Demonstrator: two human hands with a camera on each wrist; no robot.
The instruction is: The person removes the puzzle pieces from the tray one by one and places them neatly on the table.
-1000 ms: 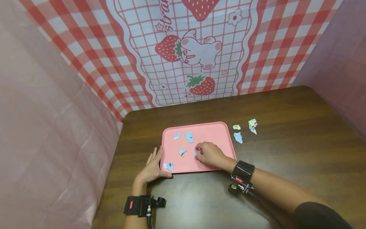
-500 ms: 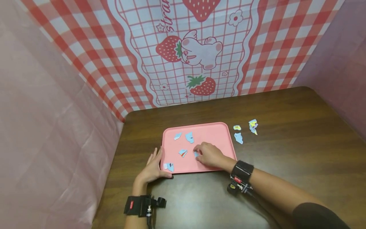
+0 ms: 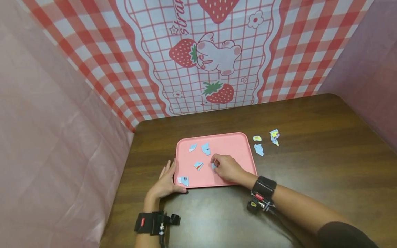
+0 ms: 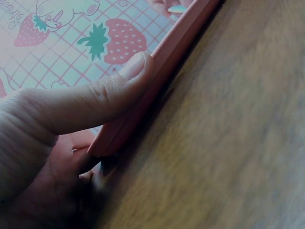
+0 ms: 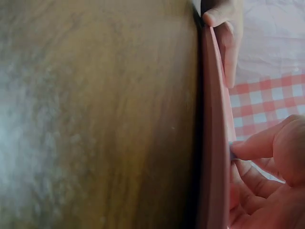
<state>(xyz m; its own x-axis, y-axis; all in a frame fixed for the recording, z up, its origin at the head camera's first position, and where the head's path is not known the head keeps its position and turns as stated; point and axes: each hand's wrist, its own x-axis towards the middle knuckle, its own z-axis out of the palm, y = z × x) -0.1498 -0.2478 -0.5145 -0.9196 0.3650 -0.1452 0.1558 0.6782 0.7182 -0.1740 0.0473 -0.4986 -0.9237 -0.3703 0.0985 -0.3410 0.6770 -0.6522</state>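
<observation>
A pink tray (image 3: 229, 141) lies on the wooden table, with several torn light-blue paper pieces on it. My left hand (image 3: 164, 182) holds the tray's near left corner, its thumb along the front rim in the left wrist view and its fingers at the left side. Over the tray's middle, my right hand (image 3: 227, 168) pinches a small light-blue paper piece (image 3: 214, 166), mostly covered by the fingers. Left of it lies a piece with a red stripe (image 3: 198, 165). Two blue pieces are farther back, one a notched scrap (image 3: 205, 148). Another scrap (image 3: 183, 181) sits near the left hand.
Right of the tray, on the table (image 3: 310, 155), lie a small yellow-marked scrap (image 3: 257, 138), a plain blue scrap (image 3: 258, 149) and a cluster of yellow and blue scraps (image 3: 274, 137). A strawberry-print cloth (image 3: 217, 82) hangs behind the table, with pink cloth at both sides.
The right fingers shift slightly over the same spot on the tray, and the blue paper piece between them moves a little right. My left hand stays put at the corner.
</observation>
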